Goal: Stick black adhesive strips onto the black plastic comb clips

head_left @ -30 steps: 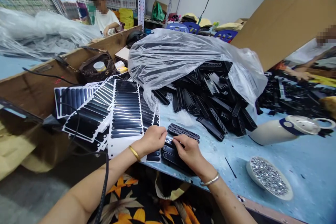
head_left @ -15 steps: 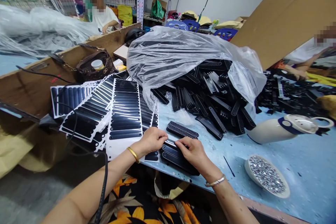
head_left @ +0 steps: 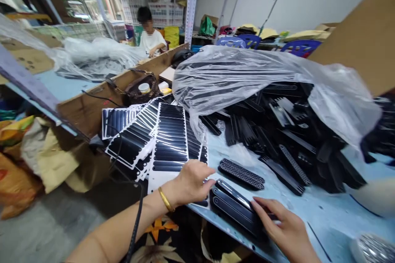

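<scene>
1. The right hand is nearest, its fingertips touching the right end of the black pieces; whether it clamps them I cannot tell. Half a second ago it pinched close to the other hand; now it is well to the right.
2. The left hand, palm down, reaches in from the left, thumb and forefinger now parted just beside the pieces' left ends. A gold bracelet circles its wrist.
3. The black pieces lie side by side at the near edge of the blue desk, long axes running from far left to near right, rounded ends with holes pointing far left. More of the glossy top one shows than before.
4. Just beyond, two patterned pieces lie nearly parallel to them.
5. Sheets of black strips fan out at left.
6. Farther back, a plastic bag covers part of a heap of black forks.
</scene>
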{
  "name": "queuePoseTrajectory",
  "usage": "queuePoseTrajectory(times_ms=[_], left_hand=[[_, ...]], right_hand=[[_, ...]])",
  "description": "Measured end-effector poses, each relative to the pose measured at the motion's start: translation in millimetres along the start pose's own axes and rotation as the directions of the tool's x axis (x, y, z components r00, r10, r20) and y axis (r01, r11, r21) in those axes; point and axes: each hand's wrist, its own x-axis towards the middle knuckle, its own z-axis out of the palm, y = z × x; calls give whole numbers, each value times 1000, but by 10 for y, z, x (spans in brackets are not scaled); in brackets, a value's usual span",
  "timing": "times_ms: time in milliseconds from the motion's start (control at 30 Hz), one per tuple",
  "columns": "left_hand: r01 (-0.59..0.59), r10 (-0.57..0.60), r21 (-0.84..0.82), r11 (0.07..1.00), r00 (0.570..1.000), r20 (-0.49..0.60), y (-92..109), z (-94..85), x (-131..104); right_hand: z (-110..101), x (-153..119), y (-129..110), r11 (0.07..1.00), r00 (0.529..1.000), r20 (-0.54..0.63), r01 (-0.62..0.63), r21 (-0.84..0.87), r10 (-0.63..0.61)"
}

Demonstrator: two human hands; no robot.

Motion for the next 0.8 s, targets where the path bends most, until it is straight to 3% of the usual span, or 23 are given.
queuePoseTrajectory(times_ms=[67,200,267,333,400,467,533,600,633,700,800], left_hand=[[-15,20,86,996,998,-57,-161,-269,-178],[163,-160,301,940,987,-32,-511,-729,-728],[161,-154,328,931,987,-47,-573,-813,-1036],[215,-166,296,931,969,-182,-537,-798,-1294],[387,-311,170,906,882,-353,-459,-716,-1448],[574,-564,-111,811,717,-410,-407,-600,-1483],[619,-770,-466,632,570,-286,-408,-489,-1434],[589,-862,-690,421,496,-103,-431,-417,-1357],[568,-878,-746,348,476,-48,-437,-400,-1322],[536,-885,-793,290,465,-10,-423,-404,-1270],[490,-866,-831,264,499,19,-366,-464,-1228]], right_hand=[[-41,16,-15,999,998,-54,41,-29,-42],[-71,28,-380,973,969,-92,223,-58,-228],[17,29,-683,948,946,-60,319,9,-318],[192,33,-983,903,912,-11,407,140,-409],[425,45,-1235,863,887,-5,451,226,-462],[680,70,-1425,849,880,-18,464,250,-476],[924,106,-1553,854,872,31,469,225,-488],[1139,144,-1623,863,862,111,471,184,-494],[1230,160,-1636,866,858,140,472,164,-494],[1371,179,-1624,864,854,138,485,137,-502],[1465,173,-1554,845,853,24,513,151,-522]])
